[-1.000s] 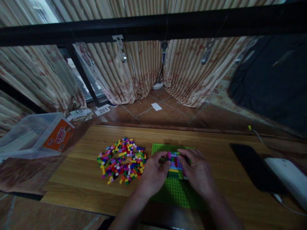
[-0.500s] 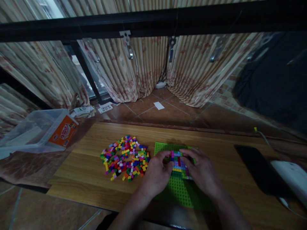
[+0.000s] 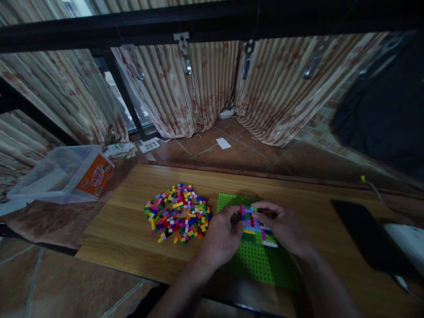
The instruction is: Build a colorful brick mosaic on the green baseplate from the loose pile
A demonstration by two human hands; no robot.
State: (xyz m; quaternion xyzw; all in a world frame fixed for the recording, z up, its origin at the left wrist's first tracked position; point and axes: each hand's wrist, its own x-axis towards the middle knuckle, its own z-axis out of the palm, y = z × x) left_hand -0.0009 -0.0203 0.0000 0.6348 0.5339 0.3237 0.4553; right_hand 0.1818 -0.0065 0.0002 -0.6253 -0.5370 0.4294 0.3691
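Observation:
A flat build of coloured toy building bricks (image 3: 253, 224) sits on a green studded baseplate (image 3: 255, 263), with pink, blue, red, yellow, green and white bricks in it. My left hand (image 3: 223, 234) curves around the build's left side, thumb and forefinger bent against it. From the right, my right hand (image 3: 285, 225) grips the build's upper right part, its fingers reaching over the far edge and the thumb on top. Both hands are closed on the build. Any single small brick between the fingertips is hidden.
Loose bricks (image 3: 177, 214) lie spread on the wooden table (image 3: 126, 221), left of the baseplate. A black phone-like slab (image 3: 361, 229) and a white device (image 3: 406, 240) lie at the right. Beyond the table's left end stands a clear plastic bin (image 3: 59, 174) with an orange label.
The view has shifted slightly, moving the scene rightward. My right hand has turned a little off the build, so its lower right corner with a white brick shows more. My left hand stays put.

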